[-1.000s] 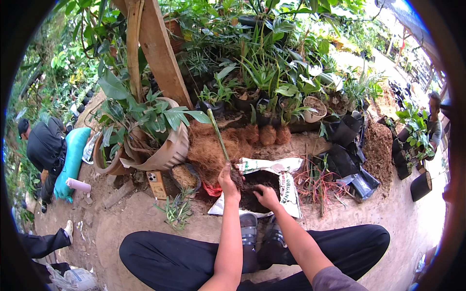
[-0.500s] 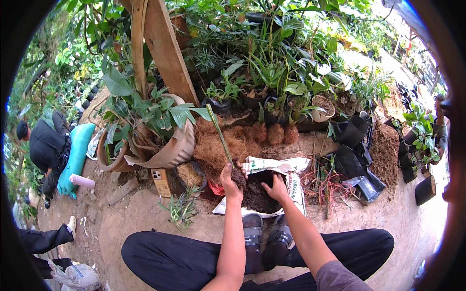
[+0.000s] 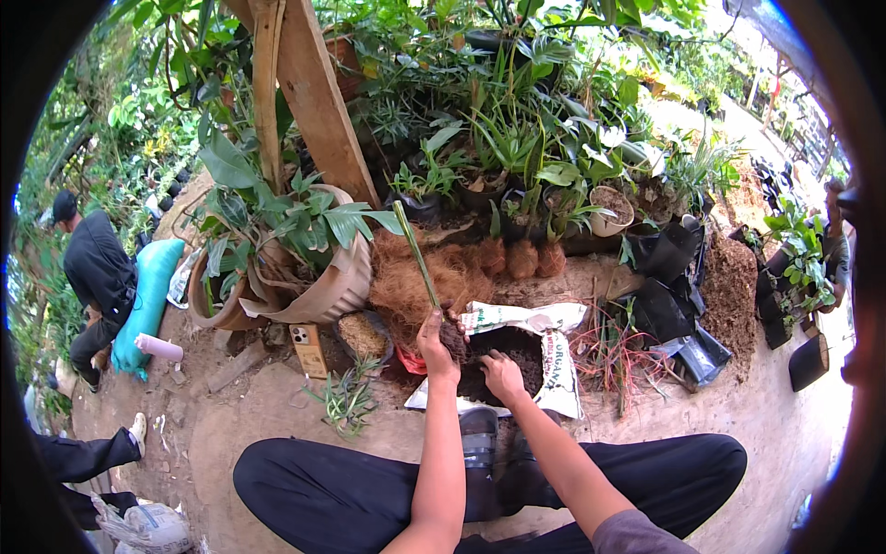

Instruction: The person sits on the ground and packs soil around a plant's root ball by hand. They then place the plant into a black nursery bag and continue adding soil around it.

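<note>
**Over the open soil bag: 1 stem held, 1 hand in the mix**

Above the white soil bag (image 3: 544,355), lying open on the bare ground just ahead of the person's crossed legs, the left hand (image 3: 436,343) is closed around the base of a long green stem (image 3: 417,249), which leans up and to the left. The right hand (image 3: 503,374) lies curled, palm down, on the dark soil (image 3: 517,355) inside the bag; whether its fingers grip any soil I cannot tell.

To do this well, I judge the stem should be kept steady near its root end while the other hand gathers soil in loose handfuls, so the base is not bent or crushed.

Counted: 1 stem, 1 open bag, 2 hands at work. Touching the bag's far side sits 1 heap of brown coconut fibre (image 3: 434,277), with 3 round husks (image 3: 523,259) beside it. A tilted tan pot (image 3: 332,286) lies to the left
</note>
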`<state>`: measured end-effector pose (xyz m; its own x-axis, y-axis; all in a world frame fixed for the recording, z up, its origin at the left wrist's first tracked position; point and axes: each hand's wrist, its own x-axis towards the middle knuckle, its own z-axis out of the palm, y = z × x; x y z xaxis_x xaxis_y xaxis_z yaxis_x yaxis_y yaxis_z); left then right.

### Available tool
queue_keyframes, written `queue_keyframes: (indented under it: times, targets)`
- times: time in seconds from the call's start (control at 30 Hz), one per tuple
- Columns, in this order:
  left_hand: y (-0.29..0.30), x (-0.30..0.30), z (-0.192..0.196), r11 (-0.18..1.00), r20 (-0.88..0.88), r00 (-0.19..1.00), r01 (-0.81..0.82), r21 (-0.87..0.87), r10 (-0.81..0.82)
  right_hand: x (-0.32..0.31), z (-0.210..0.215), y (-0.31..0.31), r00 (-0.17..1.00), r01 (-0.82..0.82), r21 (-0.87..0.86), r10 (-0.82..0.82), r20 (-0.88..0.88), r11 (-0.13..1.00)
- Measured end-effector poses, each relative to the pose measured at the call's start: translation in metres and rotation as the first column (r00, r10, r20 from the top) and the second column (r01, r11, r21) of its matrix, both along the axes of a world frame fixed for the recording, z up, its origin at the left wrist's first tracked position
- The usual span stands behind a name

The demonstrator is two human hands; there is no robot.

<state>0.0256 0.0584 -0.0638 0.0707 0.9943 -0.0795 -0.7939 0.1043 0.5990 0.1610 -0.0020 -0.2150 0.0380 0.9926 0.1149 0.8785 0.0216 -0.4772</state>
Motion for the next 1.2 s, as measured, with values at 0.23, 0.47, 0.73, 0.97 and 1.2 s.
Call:
queue_keyframes:
  times: [0.23, 0.47, 0.73, 0.97, 1.2]
  targets:
    - [-0.004, 0.002, 0.011, 0.999, -0.013, 1.0, 0.026, 0.045, -0.025, 0.016, 0.008, -0.027, 0.985, 0.136, 0.101, -0.123, -0.124, 0.985]
    - [-0.008, -0.003, 0.023, 1.0, -0.08, 0.997, 0.02, 0.024, -0.018, 0.044, 0.024, -0.028, 0.711, 0.504, 0.009, -0.408, -0.573, 0.864]
    - [-0.015, 0.001, 0.031, 0.996, -0.009, 0.997, 0.071, 0.057, -0.07, 0.055, 0.031, -0.019, 0.353, 0.489, -0.296, -0.497, -0.793, 0.82]
    - [-0.017, 0.004, 0.046, 0.994, -0.179, 0.981, 0.082, 0.078, -0.067, 0.057, 0.07, -0.028, 0.025, 0.285, -0.342, -0.364, -0.931, 0.895]
    - [-0.028, 0.008, 0.059, 0.998, -0.158, 0.987, 0.048, 0.03, -0.042, 0.052, 0.081, -0.033, 0.011, 0.231, -0.336, -0.348, -0.938, 0.913]
